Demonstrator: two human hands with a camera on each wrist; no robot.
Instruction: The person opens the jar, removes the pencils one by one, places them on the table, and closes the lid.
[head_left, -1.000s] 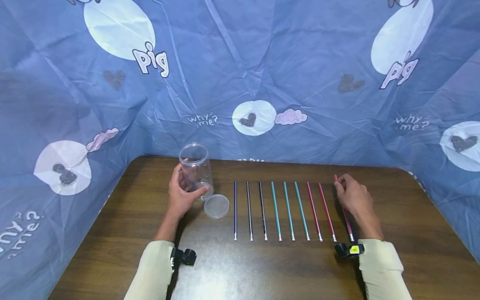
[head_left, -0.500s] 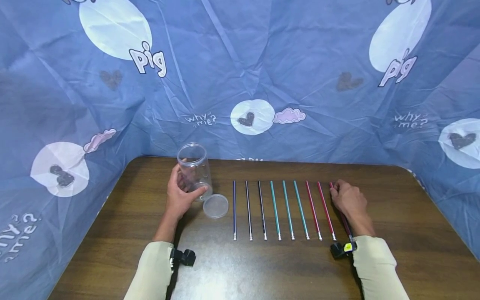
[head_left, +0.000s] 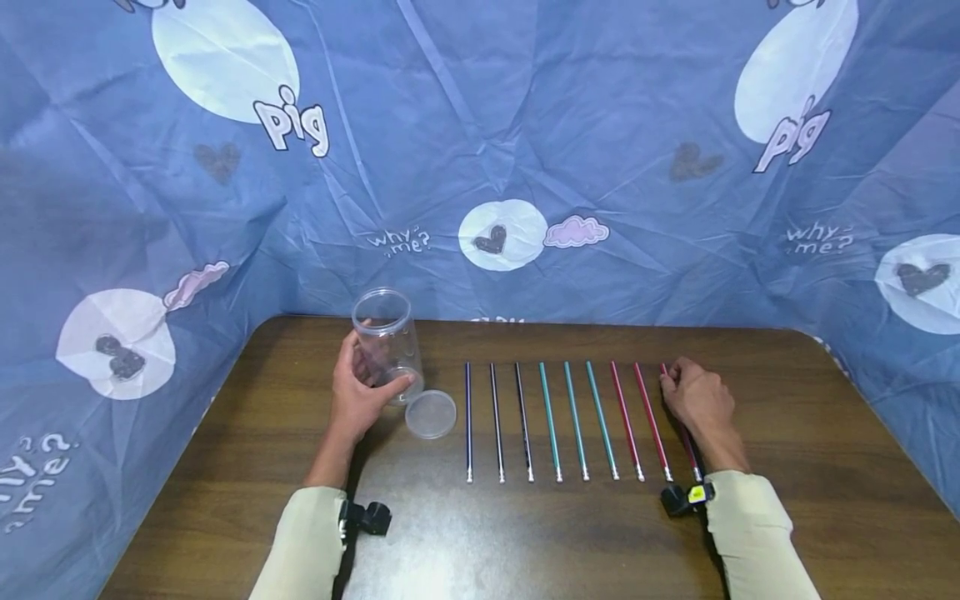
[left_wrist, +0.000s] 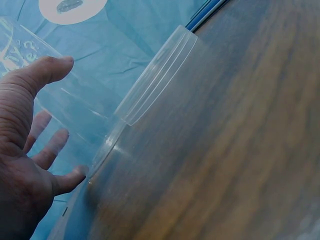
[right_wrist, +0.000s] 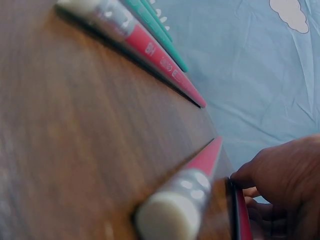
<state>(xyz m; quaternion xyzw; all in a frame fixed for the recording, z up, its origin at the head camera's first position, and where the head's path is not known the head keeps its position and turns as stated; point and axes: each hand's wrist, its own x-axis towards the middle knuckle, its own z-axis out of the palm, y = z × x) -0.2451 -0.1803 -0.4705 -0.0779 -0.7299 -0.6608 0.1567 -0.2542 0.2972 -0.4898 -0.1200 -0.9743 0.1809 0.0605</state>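
Observation:
At the left, my left hand (head_left: 362,395) wraps round a clear, open-topped jar (head_left: 396,343) standing upright on the table, thumb to the front and fingers behind. In the left wrist view the thumb and fingertips lie against the jar's clear wall. Beside the jar's base a clear round lid (head_left: 431,415) lies flat. At the right end of a row of pencils, my right hand (head_left: 701,402) pinches the far end of a red pencil (head_left: 690,452). Part of that pencil is hidden under the hand. The right wrist view shows the neighbouring red pencil (right_wrist: 206,159) close by, eraser end nearest.
Left of the held pencil run two red pencils, several teal pencils (head_left: 575,421), dark pencils (head_left: 522,421) and a blue pencil (head_left: 469,421), spaced apart with erasers toward me. A blue printed cloth (head_left: 420,167) hangs behind the brown table (head_left: 525,542).
My right hand has shifted left with the red pencil, closer to its neighbour, and the eraser end has swung slightly left. My left hand and the jar stay in place.

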